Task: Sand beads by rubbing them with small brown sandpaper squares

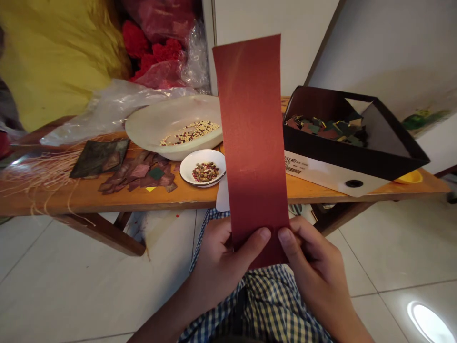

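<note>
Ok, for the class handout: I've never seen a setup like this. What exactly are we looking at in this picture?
There's no machine here, just a person's two bare hands, filmed by a camera worn on their head that looks forward and down. The left hand and right hand pinch the lower end of a long strip of red paper, holding it up. Beyond it, a wooden bench holds a white bowl of seeds, a small white dish of mixed seeds, scraps of coloured paper, and a black box of paper pieces.

The person wears a checked garment (264, 305) in navy, white and pale yellow, with bare forearms (167, 314) and hands (221, 271).
</note>
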Action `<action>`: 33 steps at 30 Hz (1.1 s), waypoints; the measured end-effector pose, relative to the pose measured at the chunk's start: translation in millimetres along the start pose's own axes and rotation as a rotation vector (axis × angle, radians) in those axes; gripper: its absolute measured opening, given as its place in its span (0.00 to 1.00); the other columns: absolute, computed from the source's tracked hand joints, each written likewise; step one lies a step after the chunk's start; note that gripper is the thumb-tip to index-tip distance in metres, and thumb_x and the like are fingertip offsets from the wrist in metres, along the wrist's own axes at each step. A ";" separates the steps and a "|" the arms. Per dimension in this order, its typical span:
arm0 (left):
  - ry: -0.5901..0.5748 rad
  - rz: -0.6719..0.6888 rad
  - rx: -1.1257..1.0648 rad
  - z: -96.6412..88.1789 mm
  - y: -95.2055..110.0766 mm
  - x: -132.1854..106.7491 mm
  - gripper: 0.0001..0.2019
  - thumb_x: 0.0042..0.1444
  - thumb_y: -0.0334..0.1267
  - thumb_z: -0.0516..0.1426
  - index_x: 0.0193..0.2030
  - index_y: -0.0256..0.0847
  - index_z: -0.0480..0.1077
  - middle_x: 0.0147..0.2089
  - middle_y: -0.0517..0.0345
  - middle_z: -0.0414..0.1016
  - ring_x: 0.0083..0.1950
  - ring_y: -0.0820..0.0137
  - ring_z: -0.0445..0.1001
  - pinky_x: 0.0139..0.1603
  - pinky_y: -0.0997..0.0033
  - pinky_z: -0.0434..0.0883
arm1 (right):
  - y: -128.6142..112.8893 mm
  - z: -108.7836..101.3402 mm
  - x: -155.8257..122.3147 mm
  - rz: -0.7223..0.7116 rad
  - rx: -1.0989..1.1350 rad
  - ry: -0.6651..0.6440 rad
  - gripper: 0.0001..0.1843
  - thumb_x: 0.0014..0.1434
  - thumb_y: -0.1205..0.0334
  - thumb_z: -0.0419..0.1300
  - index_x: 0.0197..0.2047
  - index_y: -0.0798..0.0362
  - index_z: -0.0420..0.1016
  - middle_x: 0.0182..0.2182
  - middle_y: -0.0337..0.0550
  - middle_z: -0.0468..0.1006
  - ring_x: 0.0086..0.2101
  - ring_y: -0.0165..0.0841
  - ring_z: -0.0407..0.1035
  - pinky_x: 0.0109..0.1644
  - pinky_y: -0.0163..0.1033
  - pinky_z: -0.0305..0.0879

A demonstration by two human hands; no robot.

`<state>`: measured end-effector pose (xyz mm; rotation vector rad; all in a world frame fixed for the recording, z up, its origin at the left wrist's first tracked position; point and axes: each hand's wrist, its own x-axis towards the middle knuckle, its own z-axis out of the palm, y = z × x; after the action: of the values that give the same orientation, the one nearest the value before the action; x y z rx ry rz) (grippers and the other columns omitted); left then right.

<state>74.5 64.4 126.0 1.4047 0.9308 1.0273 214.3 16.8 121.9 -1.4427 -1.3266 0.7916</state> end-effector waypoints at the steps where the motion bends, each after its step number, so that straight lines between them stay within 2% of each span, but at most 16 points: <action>1: 0.008 0.012 0.003 0.3 -0.4 1.0 0.06 0.54 0.40 0.59 0.31 0.41 0.74 0.29 0.65 0.75 0.30 0.78 0.70 0.29 0.84 0.68 | 0.4 0.0 0.2 0.009 0.006 -0.007 0.11 0.64 0.58 0.51 0.30 0.51 0.66 0.20 0.33 0.62 0.24 0.27 0.61 0.24 0.30 0.57; 4: 0.034 0.034 0.021 -0.1 -1.3 3.2 0.06 0.54 0.39 0.59 0.31 0.41 0.74 0.28 0.65 0.75 0.29 0.78 0.70 0.29 0.84 0.68 | 0.5 -0.6 0.5 -0.002 0.042 -0.046 0.07 0.64 0.59 0.51 0.39 0.47 0.70 0.24 0.34 0.69 0.27 0.26 0.66 0.28 0.28 0.63; 8: 0.057 0.025 0.046 -2.0 -1.2 2.9 0.08 0.53 0.40 0.60 0.29 0.39 0.74 0.26 0.64 0.74 0.27 0.78 0.68 0.26 0.84 0.67 | 0.4 -1.3 0.4 -0.049 0.074 -0.084 0.09 0.65 0.62 0.51 0.45 0.43 0.70 0.33 0.33 0.76 0.31 0.24 0.69 0.34 0.25 0.67; 13: 0.042 -0.017 0.029 -1.6 0.0 1.4 0.08 0.53 0.42 0.60 0.29 0.39 0.75 0.26 0.63 0.74 0.28 0.77 0.68 0.27 0.82 0.69 | 2.0 -0.6 -1.1 -0.070 0.079 -0.072 0.10 0.65 0.63 0.51 0.46 0.43 0.70 0.32 0.33 0.76 0.27 0.23 0.67 0.28 0.25 0.65; 17: 0.039 -0.023 0.002 0.9 1.2 1.4 0.08 0.53 0.41 0.60 0.30 0.39 0.75 0.28 0.62 0.76 0.29 0.77 0.70 0.28 0.82 0.69 | 1.2 1.1 -4.0 -0.057 0.105 -0.057 0.09 0.64 0.62 0.51 0.45 0.43 0.70 0.29 0.33 0.74 0.25 0.23 0.65 0.26 0.26 0.64; 20: 0.039 -0.028 -0.016 2.7 2.2 0.9 0.08 0.52 0.41 0.61 0.30 0.39 0.75 0.28 0.61 0.77 0.29 0.76 0.71 0.29 0.81 0.69 | -1.1 3.2 -6.8 -0.010 0.134 -0.003 0.08 0.64 0.60 0.52 0.44 0.44 0.69 0.24 0.31 0.69 0.21 0.23 0.61 0.24 0.26 0.61; 24: 0.037 -0.057 -0.054 4.0 4.1 0.8 0.07 0.52 0.40 0.61 0.30 0.39 0.75 0.28 0.61 0.77 0.29 0.76 0.72 0.29 0.81 0.70 | -4.2 5.3 -9.8 0.059 0.172 0.051 0.06 0.63 0.58 0.52 0.40 0.47 0.68 0.23 0.32 0.67 0.22 0.23 0.60 0.25 0.28 0.60; 33: 0.005 -0.050 -0.146 4.7 -0.1 -0.2 0.04 0.52 0.37 0.61 0.30 0.39 0.75 0.29 0.63 0.78 0.28 0.78 0.72 0.28 0.84 0.69 | -7.2 6.3 -10.9 0.216 0.233 0.053 0.10 0.62 0.53 0.53 0.33 0.50 0.66 0.17 0.30 0.59 0.19 0.23 0.53 0.21 0.30 0.50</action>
<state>78.9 62.7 125.8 1.2526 0.8724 1.0409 204.0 7.1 125.2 -1.4234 -1.0126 1.0064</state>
